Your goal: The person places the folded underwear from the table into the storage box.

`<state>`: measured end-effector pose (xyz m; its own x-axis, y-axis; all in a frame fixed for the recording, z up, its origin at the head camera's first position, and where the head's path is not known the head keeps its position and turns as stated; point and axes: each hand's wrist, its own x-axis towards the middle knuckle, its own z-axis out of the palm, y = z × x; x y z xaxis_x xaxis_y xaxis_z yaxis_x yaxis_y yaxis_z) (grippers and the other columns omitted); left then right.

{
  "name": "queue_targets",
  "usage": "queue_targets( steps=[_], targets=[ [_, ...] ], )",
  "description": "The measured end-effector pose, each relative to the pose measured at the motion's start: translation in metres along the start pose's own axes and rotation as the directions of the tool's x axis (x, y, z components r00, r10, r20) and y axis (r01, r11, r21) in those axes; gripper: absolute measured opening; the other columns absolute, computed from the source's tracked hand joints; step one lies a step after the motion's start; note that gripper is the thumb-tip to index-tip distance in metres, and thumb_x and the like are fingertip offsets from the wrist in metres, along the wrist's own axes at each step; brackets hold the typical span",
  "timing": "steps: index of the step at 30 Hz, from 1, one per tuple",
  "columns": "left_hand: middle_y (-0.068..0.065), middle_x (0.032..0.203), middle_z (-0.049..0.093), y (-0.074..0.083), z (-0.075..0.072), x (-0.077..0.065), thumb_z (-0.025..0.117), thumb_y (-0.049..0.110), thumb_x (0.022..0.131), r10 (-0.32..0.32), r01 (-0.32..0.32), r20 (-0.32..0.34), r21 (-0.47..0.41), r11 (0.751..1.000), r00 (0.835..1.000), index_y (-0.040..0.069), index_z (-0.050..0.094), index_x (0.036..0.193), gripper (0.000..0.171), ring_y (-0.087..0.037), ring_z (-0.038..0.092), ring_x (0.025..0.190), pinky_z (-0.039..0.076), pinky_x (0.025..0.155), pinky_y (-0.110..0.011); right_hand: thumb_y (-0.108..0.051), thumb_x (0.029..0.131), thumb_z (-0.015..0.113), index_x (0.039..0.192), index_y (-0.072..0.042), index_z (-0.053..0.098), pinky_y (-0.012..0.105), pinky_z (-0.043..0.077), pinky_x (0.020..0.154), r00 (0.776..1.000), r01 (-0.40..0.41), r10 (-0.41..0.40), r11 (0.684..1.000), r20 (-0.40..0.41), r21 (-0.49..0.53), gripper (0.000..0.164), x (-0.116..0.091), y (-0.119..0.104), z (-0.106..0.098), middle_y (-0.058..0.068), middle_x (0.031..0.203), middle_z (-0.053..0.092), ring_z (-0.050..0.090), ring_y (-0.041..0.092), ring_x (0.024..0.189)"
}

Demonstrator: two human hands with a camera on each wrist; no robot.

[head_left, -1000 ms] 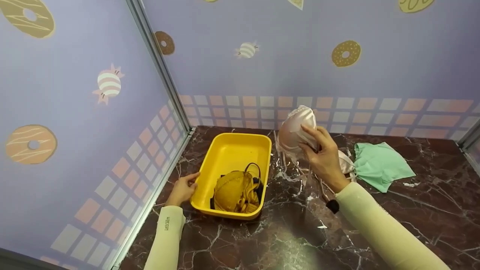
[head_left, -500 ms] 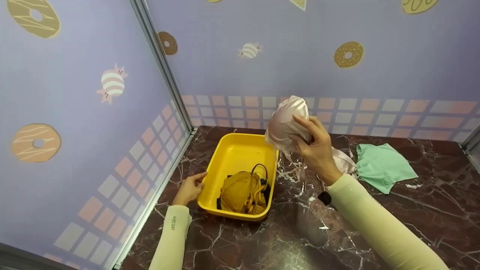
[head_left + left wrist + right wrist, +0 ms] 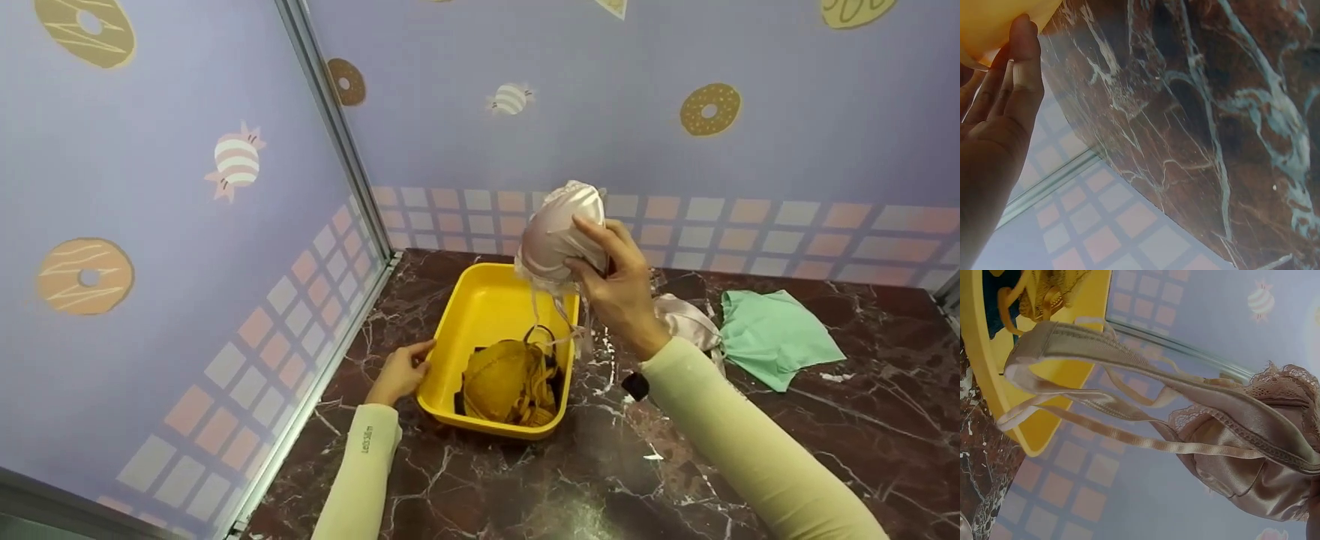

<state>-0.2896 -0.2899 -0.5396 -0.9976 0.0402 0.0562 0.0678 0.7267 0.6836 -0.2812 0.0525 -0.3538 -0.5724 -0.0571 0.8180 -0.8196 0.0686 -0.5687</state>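
Observation:
My right hand [image 3: 619, 289] pinches a pale pink satin bra [image 3: 559, 236] with lace edging, its cups folded together, above the far right side of a yellow bin [image 3: 480, 289]. Its straps [image 3: 1185, 447] dangle over the bin's right rim; in the right wrist view they stretch in loops across the bin. In the near half of the bin lies a mustard-yellow bra [image 3: 495, 382], with dark fabric under it. My left hand [image 3: 401, 371] touches the bin's left side, fingertips at the rim; the left wrist view shows its fingers [image 3: 1024, 50] against the outer wall.
On the dark marbled table [image 3: 622, 480], right of the bin, lies another pale pink satin piece [image 3: 686, 322] beside a mint-green cloth [image 3: 780, 337]. A patterned wall [image 3: 435, 135] stands behind, another on the left. A small black object [image 3: 635, 386] shows under my right sleeve.
My right hand has carried the pale pink bra left and up, from beside the bin to over its right side. The bin has slid a little right, my left hand moving along with it.

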Motion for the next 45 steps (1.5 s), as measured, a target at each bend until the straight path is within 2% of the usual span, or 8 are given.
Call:
queue_targets(
  steps=[8,16,25,30,33,37,41,45],
  targets=[
    [-0.009,0.105,0.064,0.002,0.004,0.0,0.059,0.004,0.091,-0.021,0.022,0.023,-0.015,1.0,1.0,0.012,0.057,0.133,0.042,-0.019,0.058,0.078,0.048,0.065,-0.032,0.018,0.075,0.066,0.122,0.01,0.055,0.037,0.047,0.089,1.0,0.009,-0.009,0.999,-0.018,0.032,0.05,0.004,0.002,0.012,0.016,0.111,0.054,0.055,0.022,0.103],
    [-0.008,0.103,0.065,0.001,0.003,0.0,0.059,0.002,0.091,-0.021,0.021,0.0,-0.023,1.0,1.0,0.012,0.058,0.132,0.042,-0.018,0.058,0.079,0.049,0.067,-0.032,0.019,0.074,0.067,0.121,0.012,0.055,0.038,0.048,0.087,0.998,0.046,-0.044,0.998,-0.053,0.047,0.049,0.005,0.006,0.023,0.019,0.106,0.052,0.055,0.021,0.101],
    [-0.008,0.108,0.064,0.002,0.004,0.001,0.058,0.003,0.091,-0.006,0.007,0.018,-0.032,0.999,1.0,0.011,0.057,0.133,0.042,-0.018,0.058,0.079,0.048,0.067,-0.031,0.017,0.076,0.066,0.122,0.011,0.055,0.035,0.048,0.086,0.998,-0.016,0.021,0.995,-0.06,0.095,0.048,-0.002,0.023,0.039,0.02,0.109,0.052,0.055,0.026,0.098],
    [-0.008,0.106,0.064,0.001,0.0,-0.001,0.059,0.003,0.091,-0.016,0.016,0.011,-0.029,0.999,1.0,0.012,0.057,0.133,0.042,-0.018,0.058,0.078,0.048,0.066,-0.032,0.008,0.079,0.069,0.128,0.0,0.056,0.036,0.047,0.087,0.996,-0.077,0.08,0.993,-0.029,0.084,0.051,-0.017,0.051,0.054,0.012,0.112,0.051,0.054,0.025,0.102],
    [-0.007,0.103,0.064,0.001,-0.001,-0.001,0.059,0.003,0.091,-0.021,0.021,0.004,-0.026,0.999,1.0,0.012,0.058,0.133,0.042,-0.018,0.058,0.078,0.048,0.067,-0.032,0.0,0.081,0.071,0.131,-0.008,0.055,0.037,0.046,0.086,0.988,-0.156,0.156,0.988,0.01,0.004,0.054,-0.034,0.077,0.058,0.009,0.113,0.051,0.053,0.023,0.101],
    [-0.006,0.1,0.064,0.0,0.0,-0.002,0.06,0.003,0.091,-0.021,0.021,0.0,-0.022,1.0,1.0,0.012,0.058,0.132,0.042,-0.018,0.059,0.079,0.048,0.067,-0.032,0.0,0.083,0.069,0.136,-0.007,0.05,0.038,0.039,0.095,0.939,-0.317,0.333,0.936,0.088,-0.156,0.057,-0.062,0.11,0.056,0.013,0.124,0.049,0.049,0.024,0.111],
    [-0.005,0.098,0.064,-0.001,0.002,-0.001,0.061,0.003,0.09,-0.002,0.002,-0.005,-0.02,1.0,1.0,0.011,0.059,0.131,0.042,-0.017,0.059,0.079,0.049,0.066,-0.032,0.003,0.084,0.064,0.139,-0.001,0.045,0.042,0.03,0.104,0.842,-0.452,0.511,0.843,0.172,-0.293,0.058,-0.086,0.133,0.049,0.02,0.134,0.042,0.04,0.031,0.123],
    [-0.006,0.095,0.064,-0.002,0.003,-0.001,0.061,0.002,0.09,0.009,-0.009,-0.014,-0.026,1.0,1.0,0.01,0.059,0.131,0.042,-0.018,0.058,0.076,0.048,0.065,-0.032,-0.005,0.087,0.063,0.135,0.001,0.05,0.051,0.03,0.1,0.757,-0.488,0.618,0.751,0.213,-0.445,0.05,-0.097,0.139,0.044,0.029,0.134,0.039,0.037,0.042,0.12]
  ],
)
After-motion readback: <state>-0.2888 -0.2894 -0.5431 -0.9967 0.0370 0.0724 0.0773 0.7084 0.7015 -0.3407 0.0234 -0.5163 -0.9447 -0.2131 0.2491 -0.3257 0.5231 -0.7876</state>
